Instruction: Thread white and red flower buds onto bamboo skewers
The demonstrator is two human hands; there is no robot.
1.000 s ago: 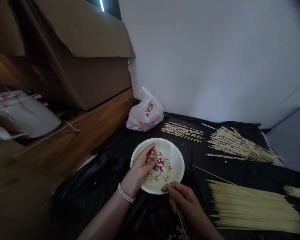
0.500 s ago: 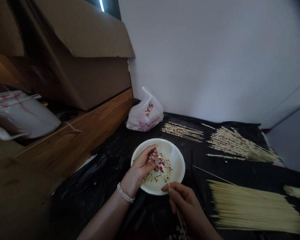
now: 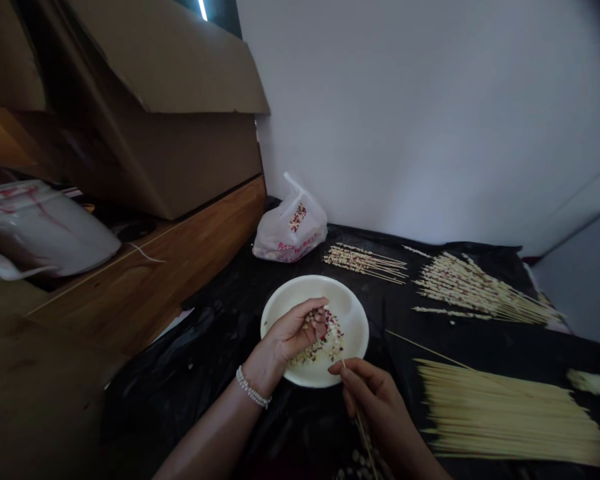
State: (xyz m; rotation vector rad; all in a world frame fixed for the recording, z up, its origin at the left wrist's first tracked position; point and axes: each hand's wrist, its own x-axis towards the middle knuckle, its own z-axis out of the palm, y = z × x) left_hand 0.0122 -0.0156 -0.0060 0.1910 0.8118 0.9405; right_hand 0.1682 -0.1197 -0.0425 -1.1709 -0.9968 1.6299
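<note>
In the head view, I see the left hand (image 3: 296,335) over the white bowl (image 3: 353,321), fingers curled around some small bits, thumb and fingertip seemingly pinching a pale piece (image 3: 326,307). The right hand (image 3: 374,395), at the bowl's near rim, has a thin stick (image 3: 363,430) pinched between thumb and fingers, its upper end pointing towards the bowl.

By my reckoning plenty is done: a small bundle (image 3: 355,260) and a larger bundle (image 3: 460,287) of threaded sticks lie on the black sheet (image 3: 220,347). Much remains: a broad pile of bare sticks (image 3: 505,413), loose pieces (image 3: 336,333) in the bowl, more in the plastic bag (image 3: 293,233).

The fingers hide what the left palm holds. The held stick's lower end is lost at the bottom edge; I can't tell whether the dim pale bits there are threaded on it.
</note>
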